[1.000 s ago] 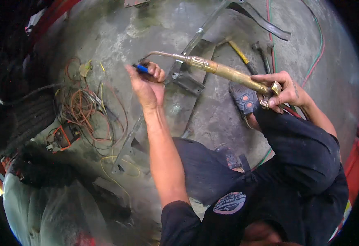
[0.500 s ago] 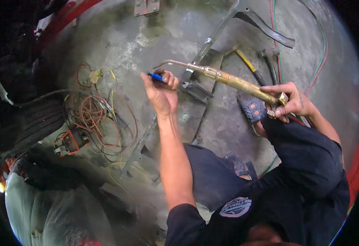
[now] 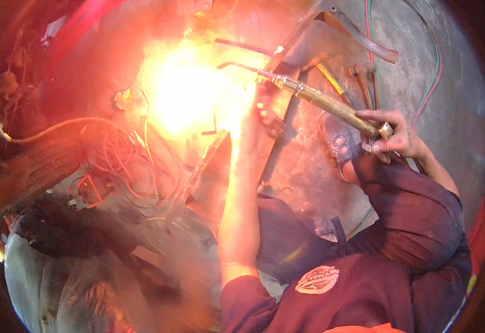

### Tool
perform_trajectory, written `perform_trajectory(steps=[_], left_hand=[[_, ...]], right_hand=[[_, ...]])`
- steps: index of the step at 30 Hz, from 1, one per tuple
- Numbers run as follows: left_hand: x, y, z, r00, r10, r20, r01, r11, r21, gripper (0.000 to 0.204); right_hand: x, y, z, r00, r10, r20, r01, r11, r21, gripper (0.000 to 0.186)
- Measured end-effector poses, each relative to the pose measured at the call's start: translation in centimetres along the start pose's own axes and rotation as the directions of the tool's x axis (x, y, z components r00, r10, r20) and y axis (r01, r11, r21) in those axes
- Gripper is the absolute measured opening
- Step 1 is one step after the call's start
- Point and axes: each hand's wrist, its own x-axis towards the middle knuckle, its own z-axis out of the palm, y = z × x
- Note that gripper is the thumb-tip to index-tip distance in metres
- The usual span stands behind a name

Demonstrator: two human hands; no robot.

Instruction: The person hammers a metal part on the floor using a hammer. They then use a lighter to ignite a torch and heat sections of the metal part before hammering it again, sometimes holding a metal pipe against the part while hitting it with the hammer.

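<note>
A brass gas torch (image 3: 331, 105) with a thin bent tip points to the left, and a large bright flame (image 3: 184, 89) blazes by the tip. Around the torch's rear end, near its valve knobs, my right hand (image 3: 400, 133) is closed. My left hand (image 3: 253, 114) is just below the tip beside the flame, partly washed out by glare. Its fingers look curled. The blue lighter it held a moment earlier is lost in the brightness. A metal frame (image 3: 201, 169) lies on the floor beneath my hands.
A yellow-handled hammer (image 3: 331, 80) and another hammer (image 3: 370, 89) lie beyond the torch. Red and green hoses (image 3: 438, 61) curve at the right. Tangled cords (image 3: 123, 158) and an orange-framed work light (image 3: 90, 191) are at the left. My sandalled foot (image 3: 339, 147) is under the torch.
A bright flame has appeared at the torch tip, lighting the scene orange. My left hand has moved right, away from the tip's end. The torch has shifted slightly right; my right hand still grips it.
</note>
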Motion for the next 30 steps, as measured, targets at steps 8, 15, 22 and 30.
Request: perform_trajectory(steps=[8,15,22,30], left_hand=[[-2.9,-3.5,6.8,0.954,0.118,0.277,-0.123,0.992,-0.002,0.034],[-2.6,-4.4,7.3,0.945,0.123,0.303,-0.136,0.99,0.023,0.037],[-2.6,-4.0,7.1,0.957,0.109,0.268,-0.123,0.992,0.035,0.031],[-3.2,-3.8,7.2,0.965,0.063,0.253,-0.1,0.986,0.136,0.038]], right_hand=[[-0.8,-0.5,1.2,0.997,-0.036,-0.068,0.037,0.999,0.005,0.055],[-1.2,-0.5,0.1,0.974,-0.206,0.096,0.223,0.948,-0.229,0.022],[-1.0,-1.1,0.5,0.979,-0.18,0.092,0.199,0.938,-0.283,0.036],[-1.5,1.1,-0.3,0.974,-0.226,0.018,0.223,0.941,-0.254,0.06]])
